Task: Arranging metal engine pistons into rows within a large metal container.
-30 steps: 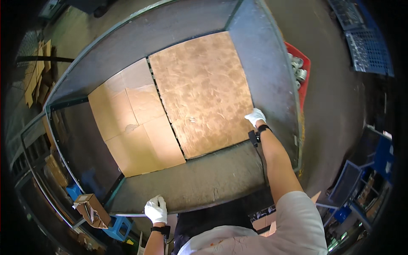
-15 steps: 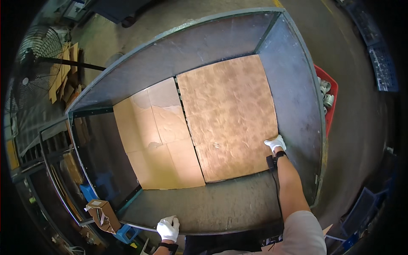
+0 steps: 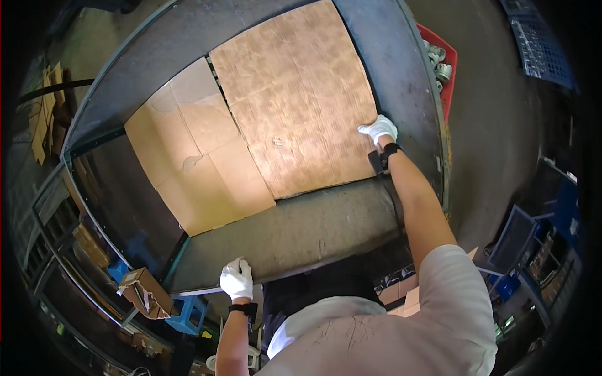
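Observation:
A large brown cardboard sheet, wavy and blotched, lies inside a grey metal-walled bin. My right hand, in a white glove, is at its right edge, thumb over the top and the other fingers curled at the side, partly hidden. Left of it lies a smoother, creased cardboard sheet, with a narrow dark gap between the two. My left hand, also gloved in white, is closed over the bin's near rim. Both wrists wear black straps, and a small black device sits by the right one.
A small torn cardboard box and a blue plastic stool stand outside the near left corner. Past the right wall is a red crate holding metal parts. Flattened cardboard leans at far left; blue racks stand at right.
My view has shifted, so the bin appears higher and further left, and more of my body shows. Both hands keep about the same places on the sheet edge and the rim.

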`<state>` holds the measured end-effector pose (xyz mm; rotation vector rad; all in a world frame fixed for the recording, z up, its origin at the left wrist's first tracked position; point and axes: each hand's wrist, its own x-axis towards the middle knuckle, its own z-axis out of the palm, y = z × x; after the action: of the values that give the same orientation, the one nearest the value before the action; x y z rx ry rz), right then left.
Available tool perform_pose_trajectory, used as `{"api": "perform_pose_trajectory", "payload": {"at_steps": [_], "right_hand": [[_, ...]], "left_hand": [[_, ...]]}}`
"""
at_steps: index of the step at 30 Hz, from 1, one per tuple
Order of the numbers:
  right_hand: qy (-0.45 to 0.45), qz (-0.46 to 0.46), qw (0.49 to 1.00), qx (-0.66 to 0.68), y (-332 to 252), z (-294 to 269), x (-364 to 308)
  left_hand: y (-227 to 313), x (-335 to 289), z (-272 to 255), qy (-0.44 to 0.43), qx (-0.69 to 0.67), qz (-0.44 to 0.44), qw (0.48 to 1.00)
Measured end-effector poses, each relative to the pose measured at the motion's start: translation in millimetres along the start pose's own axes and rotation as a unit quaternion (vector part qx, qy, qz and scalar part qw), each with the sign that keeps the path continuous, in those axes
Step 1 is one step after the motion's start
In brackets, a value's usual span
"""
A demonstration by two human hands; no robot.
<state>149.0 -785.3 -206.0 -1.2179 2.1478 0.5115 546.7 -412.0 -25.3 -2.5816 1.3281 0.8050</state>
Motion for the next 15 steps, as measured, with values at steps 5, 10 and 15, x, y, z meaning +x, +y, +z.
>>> {"api": "perform_pose_trajectory", "payload": {"at_steps": [5, 10, 15], "right_hand": [[-0.217, -0.211, 0.917, 0.259, 24.7, -36.6, -24.3], [-0.207, -0.271, 0.869, 0.359, -10.2, -59.7, -129.2], [-0.165, -0.293, 0.819, 0.465, -42.7, -68.8, -238.8]], "left_hand": [[0.0, 0.2, -0.8, -0.011, 0.011, 0.006, 1.0], [-3.8, -6.3, -3.7, -0.023, 0.022, 0.007, 0.999], [-17.0, -6.1, 3.7, -0.073, 0.03, 0.031, 0.996]]}}
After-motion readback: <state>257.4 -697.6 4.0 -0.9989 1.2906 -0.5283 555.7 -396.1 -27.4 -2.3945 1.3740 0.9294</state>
